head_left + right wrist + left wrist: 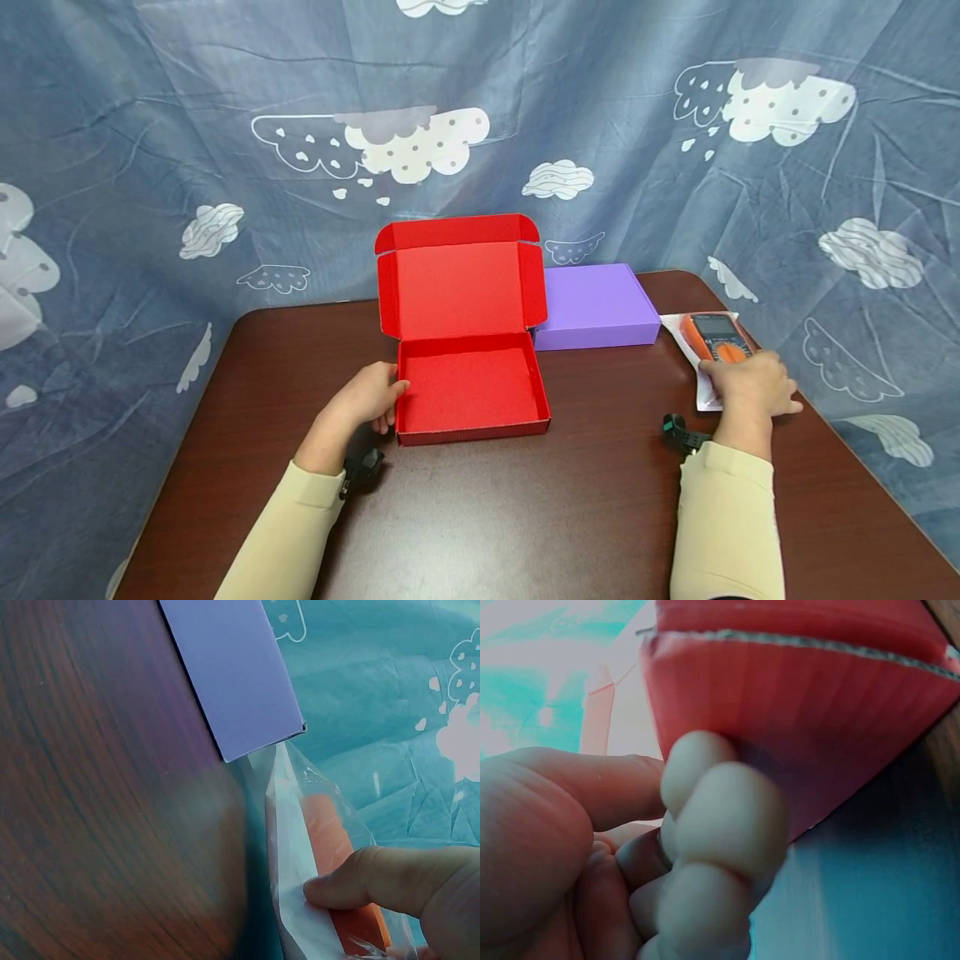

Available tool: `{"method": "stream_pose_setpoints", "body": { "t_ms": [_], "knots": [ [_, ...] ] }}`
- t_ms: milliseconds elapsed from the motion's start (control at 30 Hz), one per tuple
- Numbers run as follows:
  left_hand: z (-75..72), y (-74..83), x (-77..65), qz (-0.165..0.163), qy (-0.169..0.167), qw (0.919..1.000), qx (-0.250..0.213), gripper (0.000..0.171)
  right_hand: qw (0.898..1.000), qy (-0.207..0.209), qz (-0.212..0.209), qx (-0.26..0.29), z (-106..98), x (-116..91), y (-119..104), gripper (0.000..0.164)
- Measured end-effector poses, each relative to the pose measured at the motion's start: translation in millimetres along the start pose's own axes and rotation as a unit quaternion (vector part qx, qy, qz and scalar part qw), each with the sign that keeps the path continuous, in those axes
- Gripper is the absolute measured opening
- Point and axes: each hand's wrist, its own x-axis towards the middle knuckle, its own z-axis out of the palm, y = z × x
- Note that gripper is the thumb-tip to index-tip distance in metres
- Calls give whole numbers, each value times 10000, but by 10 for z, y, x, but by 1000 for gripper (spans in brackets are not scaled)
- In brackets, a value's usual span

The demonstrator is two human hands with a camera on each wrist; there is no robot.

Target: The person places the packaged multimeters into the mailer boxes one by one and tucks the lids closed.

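A red cardboard box (472, 387) stands with its lid raised, and its inside is bare. At its left wall is my left hand (369, 393), thumb over the edge and fingers curled against the outside, pinching the wall. An orange multimeter (720, 333) with a dark screen and an orange dial lies in a clear plastic bag (311, 776) with a white sheet. My right hand (752, 385) grips the bagged multimeter from above near its lower end. In the right wrist view the thumb (337, 889) presses on its side; the other fingers are mostly hidden.
A closed purple box (596, 308) sits right of the red lid, near the table's back edge. The dark wooden table (480, 517) meets a blue cloud-print curtain (300, 192) behind and at both sides. The multimeter lies close to the right edge.
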Motion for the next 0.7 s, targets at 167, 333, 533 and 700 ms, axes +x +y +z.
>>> {"method": "stream_pose_setpoints", "body": {
  "t_ms": [167, 333, 533, 700],
  "knots": [
    [2, -4, -2, -26, 26, 10000, 27, 17, 10000, 38, -29, -22, -44, -21, -15, 98],
    [2, -2, -6, -7, 40, 10000, 12, 16, 9997, 207, -107, 66, -88, -46, -21, 93],
    [-1, 6, -10, -43, 30, 10000, 40, 14, 9986, 433, -187, 225, -135, -63, -43, 91],
    [-1, 15, -9, -58, 8, 10000, 24, 15, 9976, 582, -237, 277, -181, -102, -70, 91]
  ]
}}
